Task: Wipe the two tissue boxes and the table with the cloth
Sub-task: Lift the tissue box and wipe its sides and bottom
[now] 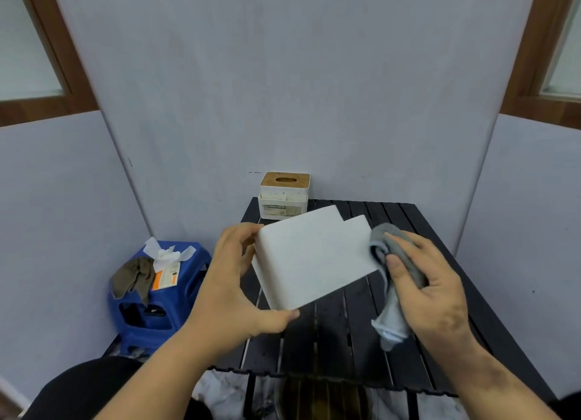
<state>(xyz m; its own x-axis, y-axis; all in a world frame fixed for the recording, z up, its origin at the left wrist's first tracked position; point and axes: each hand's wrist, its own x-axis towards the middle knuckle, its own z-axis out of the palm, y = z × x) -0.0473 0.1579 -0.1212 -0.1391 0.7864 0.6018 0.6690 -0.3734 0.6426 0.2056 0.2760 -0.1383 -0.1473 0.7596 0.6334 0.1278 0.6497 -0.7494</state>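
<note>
My left hand grips a plain white tissue box by its left end and holds it tilted above the black slatted table. My right hand holds a bunched grey cloth against the box's right end, and the cloth's tail hangs down below my palm. A second tissue box, white with a wooden lid and an oval slot, stands at the table's far left corner against the wall.
A blue plastic stool stands left of the table, carrying a brown rag, crumpled white tissues and an orange-and-white packet. Grey walls close in behind and on both sides. A dark round object sits under the table's near edge.
</note>
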